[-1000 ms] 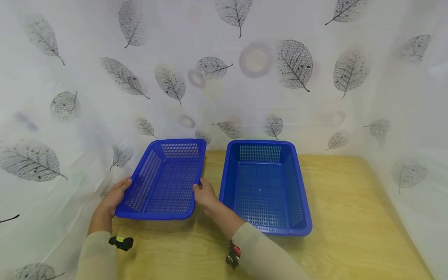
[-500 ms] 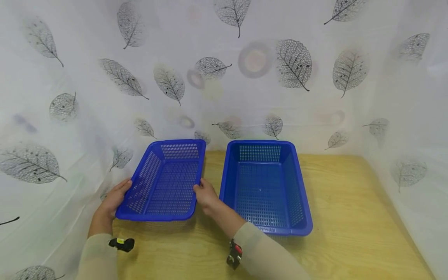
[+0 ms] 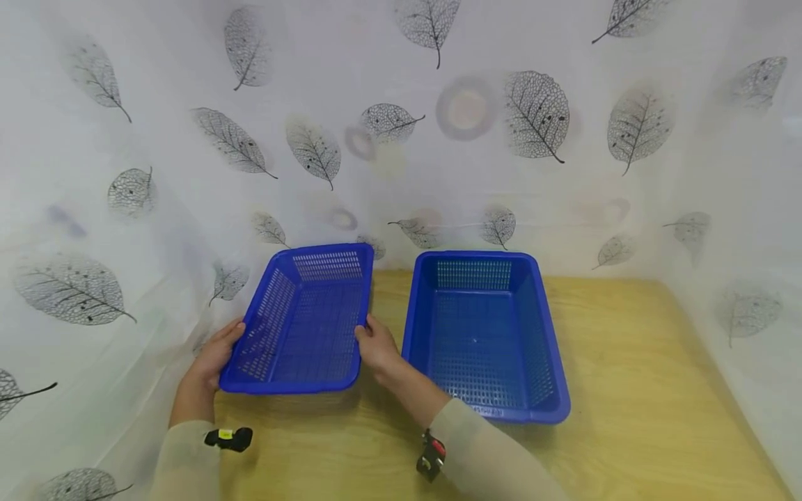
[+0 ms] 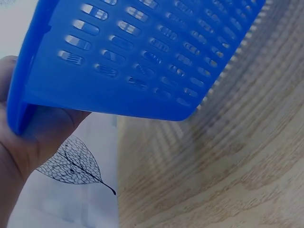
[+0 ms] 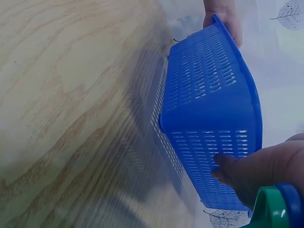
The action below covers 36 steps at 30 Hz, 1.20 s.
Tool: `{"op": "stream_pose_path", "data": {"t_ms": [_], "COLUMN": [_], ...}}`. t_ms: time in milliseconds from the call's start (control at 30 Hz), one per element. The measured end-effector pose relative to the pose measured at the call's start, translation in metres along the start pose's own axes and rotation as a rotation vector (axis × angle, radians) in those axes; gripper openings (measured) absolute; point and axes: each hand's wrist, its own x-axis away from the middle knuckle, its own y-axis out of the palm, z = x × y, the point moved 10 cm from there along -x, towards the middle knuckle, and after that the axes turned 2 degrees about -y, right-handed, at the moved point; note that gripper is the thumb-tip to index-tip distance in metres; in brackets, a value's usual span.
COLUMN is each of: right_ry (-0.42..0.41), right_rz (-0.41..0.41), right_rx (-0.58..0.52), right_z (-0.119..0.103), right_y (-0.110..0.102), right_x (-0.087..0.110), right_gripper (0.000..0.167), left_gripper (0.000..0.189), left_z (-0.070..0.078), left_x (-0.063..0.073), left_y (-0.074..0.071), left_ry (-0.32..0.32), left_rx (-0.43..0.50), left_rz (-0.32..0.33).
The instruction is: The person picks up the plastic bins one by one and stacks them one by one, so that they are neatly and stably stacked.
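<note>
A blue plastic basket with slotted walls (image 3: 291, 387) is held at the left of the table, tilted, nothing in it. My left hand (image 3: 213, 356) grips its left rim, the thumb on top and the other fingers under the edge. On the opposite rim, my right hand (image 3: 379, 349) pinches the edge with the thumb inside. From the left wrist view, the basket wall (image 4: 128, 97) stands over the wood. In the right wrist view the basket (image 5: 204, 111) appears raised at least partly off the table, its shadow beneath; the right fingers (image 5: 228, 168) press its outer side.
A second, similar blue basket (image 3: 556, 348) stands on the wooden table (image 3: 633, 376) just right of my right hand. Leaf-printed white sheeting (image 3: 464, 174) hangs behind and on both sides, close to my left hand.
The head view has turned slightly, shifting the scene to the right. The held basket's far end sits a little higher and the gap to the second basket is slightly wider. Both grips stay the same.
</note>
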Motion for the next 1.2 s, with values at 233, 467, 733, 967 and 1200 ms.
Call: {"op": "stream_pose_path", "data": {"t_ms": [233,467,733,967,1200], "right_ry": [-0.072,-0.092,-0.092,-0.114,-0.183], "right_rz": [0.023,0.001,-0.064,-0.105,-0.060], "right_rx": [0.050,0.042,0.063,0.114,0.162], "right_z": [-0.012,-0.025,-0.050,-0.074,-0.097], "right_y": [-0.005,-0.012,-0.028,-0.051,-0.076], "right_x": [0.003,0.008,0.015,0.022,0.035], "right_gripper": [0.054,0.053,0.050,0.055,0.052], "left_gripper": [0.068,0.068,0.069,0.069,0.068], "left_z": [0.015,0.028,0.052,0.081,0.102], "left_x": [0.013,0.020,0.029,0.043,0.056], "left_y": [0.005,0.013,0.030,0.052,0.080], "left_ry": [0.032,0.050,0.129,0.150,0.200], "left_rx": [0.047,0.042,0.109,0.122,0.160], "left_rz": [0.002,0.014,-0.022,-0.009,-0.029]}}
